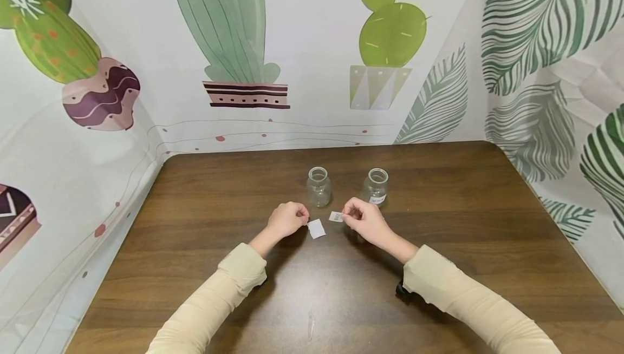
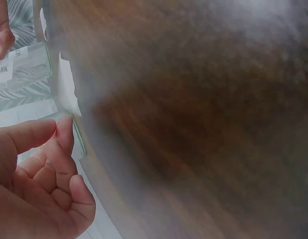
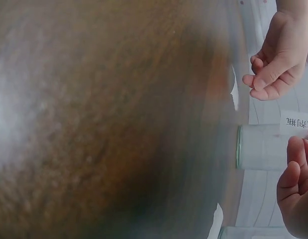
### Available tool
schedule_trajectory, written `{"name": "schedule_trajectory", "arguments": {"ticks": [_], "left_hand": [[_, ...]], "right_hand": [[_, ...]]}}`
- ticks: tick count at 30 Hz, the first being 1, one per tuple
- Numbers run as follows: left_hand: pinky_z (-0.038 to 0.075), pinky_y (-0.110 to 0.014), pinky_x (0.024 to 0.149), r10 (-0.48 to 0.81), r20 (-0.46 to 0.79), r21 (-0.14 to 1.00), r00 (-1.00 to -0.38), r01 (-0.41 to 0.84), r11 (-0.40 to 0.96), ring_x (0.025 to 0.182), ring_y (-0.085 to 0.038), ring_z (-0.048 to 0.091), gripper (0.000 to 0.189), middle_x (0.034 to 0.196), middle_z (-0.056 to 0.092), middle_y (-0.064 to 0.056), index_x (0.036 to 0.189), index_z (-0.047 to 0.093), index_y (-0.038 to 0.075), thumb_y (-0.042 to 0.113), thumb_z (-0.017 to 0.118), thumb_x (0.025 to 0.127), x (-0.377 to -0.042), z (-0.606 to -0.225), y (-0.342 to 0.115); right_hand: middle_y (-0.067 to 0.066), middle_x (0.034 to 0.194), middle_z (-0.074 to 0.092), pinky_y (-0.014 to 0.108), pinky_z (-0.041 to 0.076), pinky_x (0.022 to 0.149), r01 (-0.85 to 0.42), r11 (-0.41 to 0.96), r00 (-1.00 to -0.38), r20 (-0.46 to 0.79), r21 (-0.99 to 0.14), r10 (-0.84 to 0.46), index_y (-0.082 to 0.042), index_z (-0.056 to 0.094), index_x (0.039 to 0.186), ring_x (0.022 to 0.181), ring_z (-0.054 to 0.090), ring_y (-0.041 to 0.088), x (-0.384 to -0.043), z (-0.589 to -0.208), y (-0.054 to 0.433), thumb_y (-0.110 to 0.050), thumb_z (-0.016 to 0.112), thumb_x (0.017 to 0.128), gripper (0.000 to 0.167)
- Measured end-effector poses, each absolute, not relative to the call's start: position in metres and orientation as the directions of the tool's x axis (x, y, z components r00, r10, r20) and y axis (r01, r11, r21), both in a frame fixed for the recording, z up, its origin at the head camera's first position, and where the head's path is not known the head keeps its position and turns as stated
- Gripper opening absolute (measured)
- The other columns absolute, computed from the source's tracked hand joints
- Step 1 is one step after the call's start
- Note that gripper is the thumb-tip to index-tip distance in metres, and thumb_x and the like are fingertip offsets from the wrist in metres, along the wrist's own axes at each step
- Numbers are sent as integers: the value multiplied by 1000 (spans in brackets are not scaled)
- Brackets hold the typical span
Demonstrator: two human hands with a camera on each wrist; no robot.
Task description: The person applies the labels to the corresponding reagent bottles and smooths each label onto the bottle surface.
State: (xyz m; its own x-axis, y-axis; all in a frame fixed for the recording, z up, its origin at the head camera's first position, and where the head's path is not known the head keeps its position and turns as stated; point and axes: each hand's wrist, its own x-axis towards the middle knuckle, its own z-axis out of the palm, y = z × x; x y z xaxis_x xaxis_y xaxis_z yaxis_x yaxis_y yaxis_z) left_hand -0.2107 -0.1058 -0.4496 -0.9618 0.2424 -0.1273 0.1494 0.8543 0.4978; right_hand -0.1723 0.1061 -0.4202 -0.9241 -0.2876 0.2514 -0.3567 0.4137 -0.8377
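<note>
My right hand (image 1: pixel 366 221) pinches a small white label (image 1: pixel 335 216) by its edge between thumb and fingertips; printed characters show on the label (image 3: pixel 294 123) in the right wrist view. My left hand (image 1: pixel 287 218) has curled fingers, thumb against index tip, with nothing visible between them. Just beside those fingertips a white paper piece (image 1: pixel 316 228) lies on the table. Behind the hands stand two clear glass jars without lids. The left jar (image 1: pixel 319 187) is bare; the right jar (image 1: pixel 376 181) carries a printed white label (image 1: pixel 377 200) low on its side.
The brown wooden table (image 1: pixel 312 289) reaches back to a wall (image 1: pixel 317 29) printed with cacti and leaves. Another white paper scrap (image 3: pixel 216 221) lies on the table near the right hand, mostly hidden in the head view.
</note>
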Motion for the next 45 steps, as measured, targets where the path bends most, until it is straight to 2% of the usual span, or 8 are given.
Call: {"name": "schedule_trajectory", "arguments": {"ticks": [4, 8, 13, 24, 29, 34, 39, 45], "left_hand": [[44, -31, 60, 238, -76, 506, -968, 168, 846, 74, -14, 61, 7, 77, 67, 5, 81, 65, 16, 17, 60, 76, -210, -447, -104], [46, -29, 66, 291, 69, 592, -954, 274, 758, 75, -12, 63, 13, 83, 68, 2, 90, 65, 12, 16, 58, 80, -206, -439, -97], [44, -19, 60, 410, 195, 666, -891, 427, 611, 65, -7, 56, 16, 80, 67, 0, 93, 63, 6, 15, 59, 80, -203, -428, -86], [35, -15, 52, 516, 179, 581, -838, 513, 632, 53, 0, 43, 6, 69, 59, 7, 80, 60, 15, 18, 64, 77, -198, -431, -75], [36, -16, 52, 479, 199, 615, -855, 490, 618, 54, -2, 43, 7, 67, 56, 6, 76, 58, 15, 16, 64, 78, -197, -432, -77], [39, -16, 55, 366, 183, 735, -912, 374, 566, 59, -5, 48, 6, 68, 58, 1, 76, 57, 11, 11, 63, 78, -200, -434, -81], [41, -18, 57, 269, 151, 830, -951, 270, 489, 62, -8, 50, 6, 71, 59, -3, 78, 57, 8, 9, 63, 77, -202, -438, -85], [39, -18, 56, 217, 143, 859, -966, 230, 457, 61, -8, 49, 7, 72, 59, -4, 79, 57, 6, 10, 62, 78, -201, -440, -86]], "right_hand": [[9, 59, 50, 15, 33, 48, -357, 409, -924, 254, -840, -286, 3, 53, 73, 51, 41, 7, -172, -420, 107, 8, 60, 75, 9], [9, 62, 52, 16, 34, 50, -366, 408, -922, 264, -836, -284, 2, 53, 74, 53, 41, 7, -173, -421, 106, 9, 60, 74, 9], [9, 64, 55, 16, 35, 50, -392, 420, -911, 283, -818, -299, 1, 54, 74, 54, 42, 6, -175, -423, 104, 8, 61, 74, 10], [11, 64, 57, 15, 34, 48, -416, 402, -890, 276, -815, -362, 2, 55, 77, 52, 42, 8, -171, -417, 104, 7, 60, 74, 7], [16, 75, 61, 17, 36, 50, -393, 386, -903, 271, -834, -333, 6, 56, 86, 54, 44, 8, -172, -416, 105, 7, 60, 74, 12], [22, 84, 60, 19, 38, 52, -325, 348, -931, 232, -879, -282, 8, 55, 91, 57, 47, 10, -176, -419, 107, 7, 61, 75, 17], [21, 83, 58, 17, 38, 52, -247, 306, -952, 172, -919, -252, 8, 54, 93, 57, 46, 10, -182, -424, 106, 4, 60, 76, 18], [23, 80, 57, 19, 41, 47, -207, 241, -962, 152, -948, -229, 10, 53, 93, 51, 46, 7, -189, -428, 100, 5, 60, 77, 18]]}}
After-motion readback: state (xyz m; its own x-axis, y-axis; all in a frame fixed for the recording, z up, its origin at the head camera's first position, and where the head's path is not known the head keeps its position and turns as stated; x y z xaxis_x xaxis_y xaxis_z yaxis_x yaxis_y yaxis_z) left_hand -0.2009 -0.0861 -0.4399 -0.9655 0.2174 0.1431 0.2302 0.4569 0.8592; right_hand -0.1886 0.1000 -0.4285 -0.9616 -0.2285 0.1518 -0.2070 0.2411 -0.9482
